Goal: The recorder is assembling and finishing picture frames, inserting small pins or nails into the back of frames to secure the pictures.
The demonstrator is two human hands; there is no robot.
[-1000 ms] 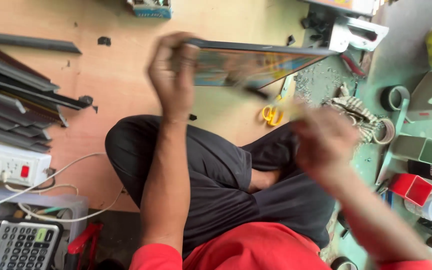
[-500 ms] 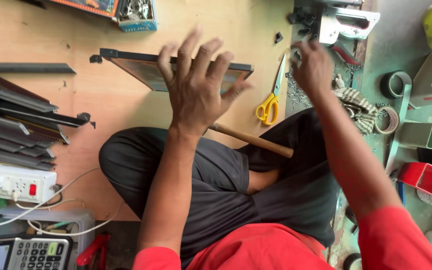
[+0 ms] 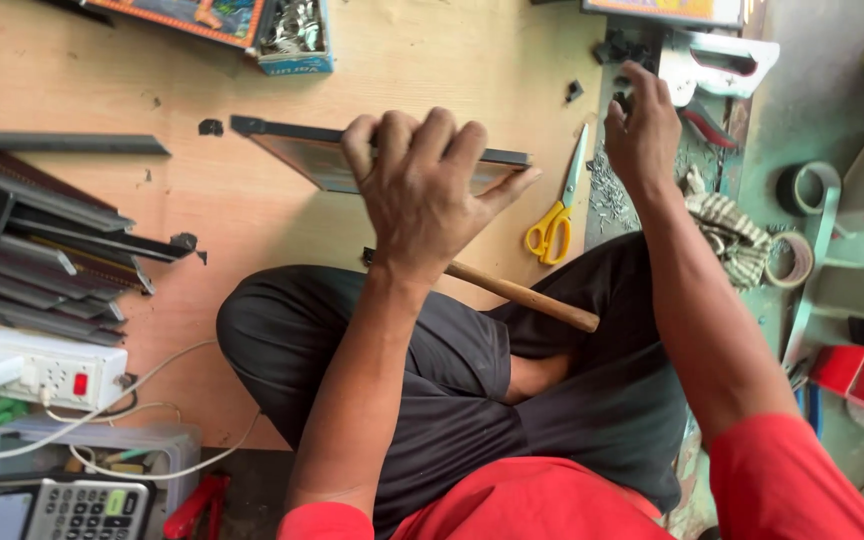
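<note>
My left hand (image 3: 420, 190) is curled over the far edge of a dark picture frame (image 3: 297, 150) that lies on the wooden floor in front of my crossed legs. My right hand (image 3: 642, 130) reaches to the far right, its fingertips among small dark bits and a scatter of tiny nails (image 3: 607, 190) beside a grey metal stapling tool (image 3: 717, 60). Whether it pinches anything is hidden by the back of the hand. A hammer with a wooden handle (image 3: 522, 295) rests across my lap, touched by neither hand.
Yellow-handled scissors (image 3: 552, 225) lie between the hands. Dark frame mouldings (image 3: 42, 240) are stacked at the left, above a white power strip (image 3: 42, 370) and a calculator (image 3: 77, 510). Tape rolls (image 3: 807, 185), a striped cloth (image 3: 732, 235) and red boxes (image 3: 862, 375) crowd the right.
The frame came down from the air and now lies on the floor. My left hand went from spread above it to gripping its edge. My right hand moved to the nails.
</note>
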